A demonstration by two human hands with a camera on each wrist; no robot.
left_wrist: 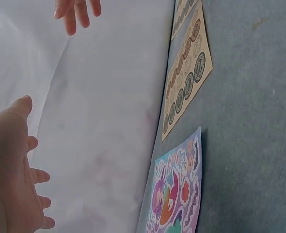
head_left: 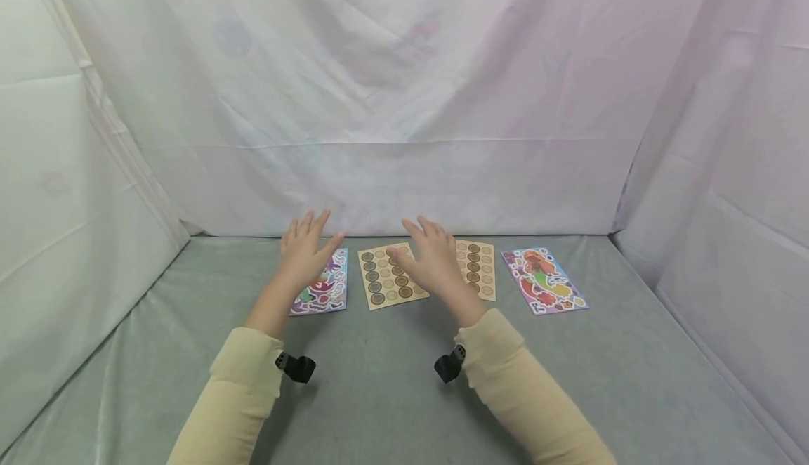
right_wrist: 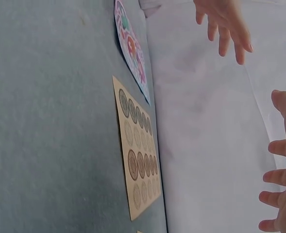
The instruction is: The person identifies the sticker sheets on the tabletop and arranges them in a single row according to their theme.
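Tan, points lengthwise toward the backdrop (head_left: 404, 100) as a circle-printed sheet (head_left: 384, 279), below and between left hand (head_left: 301, 258) and right hand (head_left: 436, 260), both released.

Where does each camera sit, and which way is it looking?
Head: on the person's head, looking forward and down at the gray cloth and white curtain; left fingers, right fingers and both arms show.
Left wrist: on that wrist, looking past its own left fingers, at the left edge; right fingers show on top.
Right wrist: on that wrist, looking past its own right fingers, at the right edge; left fingers show on top.
Shared: both wrist views show, sideways, the left tan sheet and left colorful sheet.
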